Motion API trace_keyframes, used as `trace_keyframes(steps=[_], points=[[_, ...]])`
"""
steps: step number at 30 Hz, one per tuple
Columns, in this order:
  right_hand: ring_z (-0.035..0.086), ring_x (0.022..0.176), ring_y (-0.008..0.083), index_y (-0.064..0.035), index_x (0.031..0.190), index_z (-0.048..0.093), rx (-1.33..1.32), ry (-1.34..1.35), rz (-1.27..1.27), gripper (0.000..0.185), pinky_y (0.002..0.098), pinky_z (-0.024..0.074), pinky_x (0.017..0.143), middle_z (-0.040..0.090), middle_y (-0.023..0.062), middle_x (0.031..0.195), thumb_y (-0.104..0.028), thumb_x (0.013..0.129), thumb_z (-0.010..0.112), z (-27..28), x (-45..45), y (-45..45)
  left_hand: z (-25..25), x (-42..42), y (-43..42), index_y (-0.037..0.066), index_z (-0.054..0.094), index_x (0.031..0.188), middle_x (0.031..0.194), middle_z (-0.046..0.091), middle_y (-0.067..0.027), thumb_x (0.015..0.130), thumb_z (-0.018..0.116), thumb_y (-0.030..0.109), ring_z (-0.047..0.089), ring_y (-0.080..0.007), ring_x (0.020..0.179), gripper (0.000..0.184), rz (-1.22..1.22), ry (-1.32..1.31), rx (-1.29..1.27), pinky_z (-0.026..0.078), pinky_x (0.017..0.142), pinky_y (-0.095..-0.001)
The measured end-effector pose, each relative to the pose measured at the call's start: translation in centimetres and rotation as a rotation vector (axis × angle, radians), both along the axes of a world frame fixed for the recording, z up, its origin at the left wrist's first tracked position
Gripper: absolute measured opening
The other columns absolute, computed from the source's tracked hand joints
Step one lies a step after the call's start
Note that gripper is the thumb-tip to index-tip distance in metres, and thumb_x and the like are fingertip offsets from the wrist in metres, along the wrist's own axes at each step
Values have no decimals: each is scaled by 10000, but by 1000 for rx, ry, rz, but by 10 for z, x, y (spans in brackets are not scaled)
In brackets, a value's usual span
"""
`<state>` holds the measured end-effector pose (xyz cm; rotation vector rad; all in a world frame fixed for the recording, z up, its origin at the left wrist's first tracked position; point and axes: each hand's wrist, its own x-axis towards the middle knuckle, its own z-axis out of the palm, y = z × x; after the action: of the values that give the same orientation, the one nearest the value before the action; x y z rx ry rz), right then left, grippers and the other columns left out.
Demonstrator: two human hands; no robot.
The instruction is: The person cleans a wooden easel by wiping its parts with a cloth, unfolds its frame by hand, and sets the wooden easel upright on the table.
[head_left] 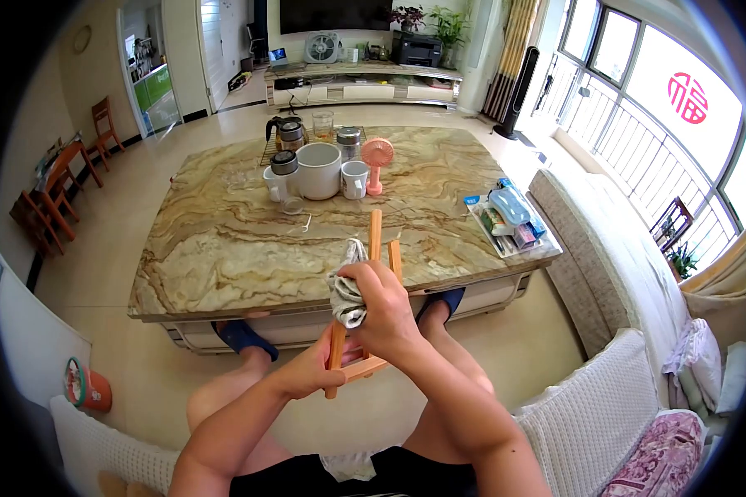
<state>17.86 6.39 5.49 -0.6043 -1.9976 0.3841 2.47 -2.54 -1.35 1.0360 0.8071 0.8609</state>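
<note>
item: one wooden frame (366, 368), pale orange-brown, of long bars joined by a crosspiece; held between the person's knees and the near edge of the table, its upper ends pointing away to the far side; whether these touch the table cannot be told. left hand (308, 369): closed about the near end of the left bar, beside the crosspiece; likely placed there because the joint gives a firm hold and leaves the bar's farther length free. right hand (385, 302): bent over the middle of the frame, pinching a bunched grey-and-white striped cloth (348, 294) against the left bar; some fingertips are hidden, so their exact set cannot be told. the cloth appears doubled up to keep a pad between palm and wood. the low hold, over the lap, probably suits a seated person and spares the arms. table (249, 257): marbled top, with wares grouped toward the far side: white pot (318, 171), printed mug (354, 180) just beside it on the right, then pink handheld fan (377, 166), upright; the grouping seems to keep breakables beyond the reach of the frame. right edge of table: packaged goods (510, 214) on a flat sheet, apart from the wares. floor, left: orange bin (89, 385), beside the seat.
</note>
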Motion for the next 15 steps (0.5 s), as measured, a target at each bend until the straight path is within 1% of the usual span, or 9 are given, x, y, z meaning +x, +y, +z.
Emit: trace_keyframes(steps=[2,5,7,8,10,12,13,14,15], points=[[601,916,368,-53,1060,589,-12,1,16,399,411,495,795,600,155,951,-26,698,754,-2,3,1,0,1,-1,98,-77,1545,1536,263,-233,724,617,-4,306,-339,1439,1080,1,18,-2,285,1174,-443],[595,917,368,-50,1066,587,-2,-16,9,407,414,490,801,599,157,961,-28,695,754,-6,8,16,5,4,1,127,-45,1553,1532,273,-228,725,608,-13,322,-329,1432,1063,11,-1,-64,280,1176,-443],[592,910,372,-48,1068,589,91,47,-142,413,415,491,791,598,165,959,-32,691,758,-2,16,28,8,7,4,173,13,1561,1530,281,-217,728,587,-38,334,-320,1425,1033,-33,-86,-5,341,1148,-446],[597,899,354,-42,1073,585,118,94,-189,421,397,492,784,600,157,962,-13,687,748,1,21,35,11,8,4,173,13,1561,1530,281,-217,728,587,-38,334,-320,1425,1033,-37,-89,-3,341,1148,-446],[603,890,284,-43,1077,583,33,218,-261,410,369,491,786,597,120,971,13,699,729,10,34,39,16,9,2,211,83,1558,1525,299,-208,733,552,-69,352,-320,1414,990,-56,-127,-30,413,1095,-469],[583,894,196,-42,1082,580,-61,432,-317,368,329,490,791,583,74,992,15,741,710,20,45,38,13,7,0,208,116,1546,1517,321,-208,738,527,-88,361,-326,1409,953,-40,-157,-40,434,1073,-483],[565,883,143,-46,1091,560,2,527,-336,353,298,485,799,575,62,967,-7,782,725,19,50,46,11,5,-1,205,150,1534,1509,342,-208,744,502,-106,370,-332,1404,919,-25,-186,-53,455,1051,-498],[565,883,143,-46,1091,560,1,524,-333,353,298,485,799,575,62,967,-7,782,725,21,54,45,11,2,-1,205,150,1534,1509,342,-208,744,502,-106,370,-332,1404,919,-22,-189,-53,455,1051,-498],[566,882,137,-40,1092,555,-131,698,-252,343,295,487,802,578,61,974,-14,793,720,23,57,43,10,0,-1,206,186,1510,1496,372,-212,742,495,-122,381,-355,1394,890,2,-207,-45,439,1053,-538]])
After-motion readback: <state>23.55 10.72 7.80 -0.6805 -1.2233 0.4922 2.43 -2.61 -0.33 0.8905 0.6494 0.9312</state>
